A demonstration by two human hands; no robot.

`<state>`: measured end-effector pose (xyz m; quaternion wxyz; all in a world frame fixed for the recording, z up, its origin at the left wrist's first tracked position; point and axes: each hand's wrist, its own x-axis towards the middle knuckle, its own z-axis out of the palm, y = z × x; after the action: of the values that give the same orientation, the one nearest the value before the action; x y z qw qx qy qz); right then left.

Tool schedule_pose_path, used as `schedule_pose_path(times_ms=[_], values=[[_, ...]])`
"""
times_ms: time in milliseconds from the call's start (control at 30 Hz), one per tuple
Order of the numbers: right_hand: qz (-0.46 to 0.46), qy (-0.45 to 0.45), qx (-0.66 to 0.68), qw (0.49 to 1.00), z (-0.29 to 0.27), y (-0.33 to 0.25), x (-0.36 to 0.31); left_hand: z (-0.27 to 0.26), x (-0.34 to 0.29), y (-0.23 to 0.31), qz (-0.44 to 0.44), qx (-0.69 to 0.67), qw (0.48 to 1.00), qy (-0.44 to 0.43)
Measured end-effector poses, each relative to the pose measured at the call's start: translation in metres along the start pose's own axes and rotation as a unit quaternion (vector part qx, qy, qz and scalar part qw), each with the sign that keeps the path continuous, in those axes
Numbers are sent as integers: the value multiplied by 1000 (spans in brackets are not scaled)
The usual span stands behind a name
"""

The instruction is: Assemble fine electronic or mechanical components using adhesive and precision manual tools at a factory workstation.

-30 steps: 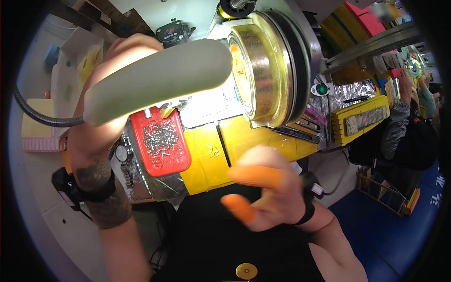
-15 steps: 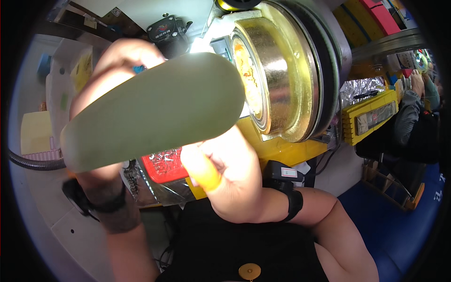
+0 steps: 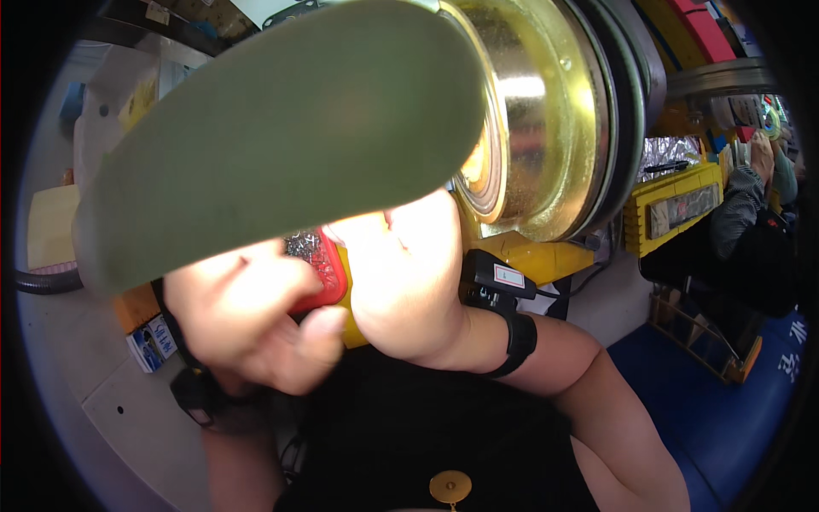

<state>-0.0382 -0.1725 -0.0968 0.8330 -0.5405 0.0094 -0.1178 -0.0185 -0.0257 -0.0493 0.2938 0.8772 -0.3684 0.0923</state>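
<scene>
A large, out-of-focus grey-green oval [image 3: 290, 128], like a lamp head seen from above, covers much of the upper left, with bright light falling below it. My left hand [image 3: 256, 316] is smeared by motion beside a red tray [image 3: 339, 273] of small metal pieces; whether it holds anything does not show. Right of that tray is my right hand [image 3: 405, 273], brightly lit, its fingers hidden under the oval. Just beyond stands a round, brass-coloured metal drum [image 3: 533, 111] with a dark rim, its face partly covered by the oval.
A yellow surface [image 3: 529, 256] lies under the drum. A black box [image 3: 503, 273] with a white label sits by my right wrist. Farther right are a yellow holder [image 3: 678, 209] and a co-worker's arm [image 3: 742, 200]. A blue-and-white packet [image 3: 152, 344] lies at the left.
My left hand has come from the far side of the oval down toward my body, beside the red tray. The view has shifted, and the oval now sits higher in it.
</scene>
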Motion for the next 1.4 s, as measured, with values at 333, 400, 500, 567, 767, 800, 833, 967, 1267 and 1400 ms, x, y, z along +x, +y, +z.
schedule_pose_path(times_ms=[333,400,500,567,767,800,833,967,1267,1400], values=[[-182,4,-367,912,-11,16,5,-8,48,-71,-8,-170,984,50],[-224,-26,-447,866,-12,21,5,-22,64,-72,23,-183,983,12],[-236,-43,-528,815,-7,30,8,-32,86,-76,52,-81,971,-218],[-244,-57,-576,778,-1,37,10,-31,87,-78,47,-96,971,-216],[-260,-75,-718,641,1,57,16,-10,99,-77,68,-197,953,-219],[-260,-76,-717,642,0,59,16,-10,100,-76,70,-212,950,-219],[-273,-65,-659,698,-4,60,16,-12,101,-75,68,-211,950,-219],[-306,-14,-387,870,-17,64,17,-18,94,-77,1,-170,959,-228],[-99,-48,103,989,-3,17,5,1,45,-21,-83,-186,977,70],[-93,-47,-12,995,-9,7,10,1,18,6,-158,-139,977,18]])
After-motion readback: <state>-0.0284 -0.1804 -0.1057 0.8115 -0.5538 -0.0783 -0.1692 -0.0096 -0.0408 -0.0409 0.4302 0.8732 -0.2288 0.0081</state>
